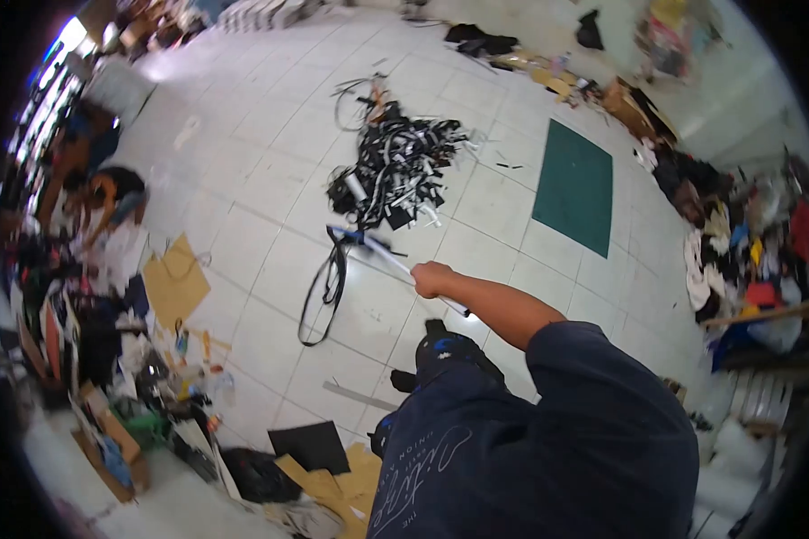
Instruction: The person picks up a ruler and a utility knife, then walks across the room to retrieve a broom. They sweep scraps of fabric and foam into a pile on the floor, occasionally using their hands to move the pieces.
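My right hand is closed around a white pole that slants down toward the floor, its far end blurred and showing some blue. A long loop of black strap lies on the tiles at that far end, overlapping it in this view. Just beyond is a heap of black and silvery strips and scraps, with a white roll at its near edge. My left hand is out of view.
A green mat lies on the white tiled floor to the right. Clothes and bags are piled along the right wall. At left, a person bends low beside clutter, near a brown cardboard sheet. A black sheet lies nearer.
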{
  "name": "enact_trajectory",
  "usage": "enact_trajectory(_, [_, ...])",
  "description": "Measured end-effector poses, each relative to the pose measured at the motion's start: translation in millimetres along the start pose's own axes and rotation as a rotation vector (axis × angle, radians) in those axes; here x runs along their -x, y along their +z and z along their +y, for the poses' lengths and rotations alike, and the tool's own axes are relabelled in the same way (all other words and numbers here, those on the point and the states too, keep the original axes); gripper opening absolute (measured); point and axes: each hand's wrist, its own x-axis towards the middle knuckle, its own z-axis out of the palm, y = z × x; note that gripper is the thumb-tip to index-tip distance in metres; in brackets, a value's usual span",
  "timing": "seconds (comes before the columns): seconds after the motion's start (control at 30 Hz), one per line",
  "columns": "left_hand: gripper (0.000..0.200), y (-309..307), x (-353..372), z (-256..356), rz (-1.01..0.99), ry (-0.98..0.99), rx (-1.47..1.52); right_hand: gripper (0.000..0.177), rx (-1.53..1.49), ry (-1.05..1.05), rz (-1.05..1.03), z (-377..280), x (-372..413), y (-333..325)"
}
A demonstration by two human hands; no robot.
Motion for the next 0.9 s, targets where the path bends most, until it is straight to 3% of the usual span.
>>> enact_trajectory(0.13, [0.013, -15, -11, 33, 0.061, 0.025, -0.019, 0.041, -0.19, 0.134, 0.243, 56, 39, -2])
enact_trajectory(0.27, [0.01, -22, -30, 100, 0.143, 0.239, 0.095, 0.046, -0.324, 0.237, 0.215, 118, 136, 49])
enact_trajectory(0.33, [0.009, 17, 33, 182, -0.055, 0.546, -0.064, 0.045, -0.333, 0.278, 0.195, 146, 188, 101])
enact_trajectory(0.43, [0.013, 55, 46, 245, -0.14, 0.573, 0.014, 0.044, -0.339, 0.348, 0.179, 169, 290, 159])
enact_trajectory(0.53, [0.016, 110, 69, 269, -0.082, 0.608, -0.097, 0.042, -0.373, 0.497, 0.127, 201, 390, 212])
enact_trajectory(0.67, [0.016, 141, 37, 256, -0.249, 0.548, -0.283, 0.041, -0.359, 0.7, -0.003, 234, 473, 239])
enact_trajectory(0.7, [0.014, 157, 46, 249, -0.219, 0.497, -0.326, 0.042, -0.341, 0.704, -0.006, 247, 480, 247])
enact_trajectory(0.8, [0.015, 188, 44, 231, -0.499, 0.443, -0.442, 0.044, -0.3, 0.67, 0.005, 292, 472, 264])
enact_trajectory(0.83, [0.018, 239, 109, 234, -0.207, 0.508, -0.663, 0.045, -0.301, 0.637, 0.018, 308, 457, 256])
enact_trajectory(0.9, [0.021, 258, 97, 224, -0.207, 0.581, -0.768, 0.045, -0.324, 0.571, 0.046, 338, 407, 246])
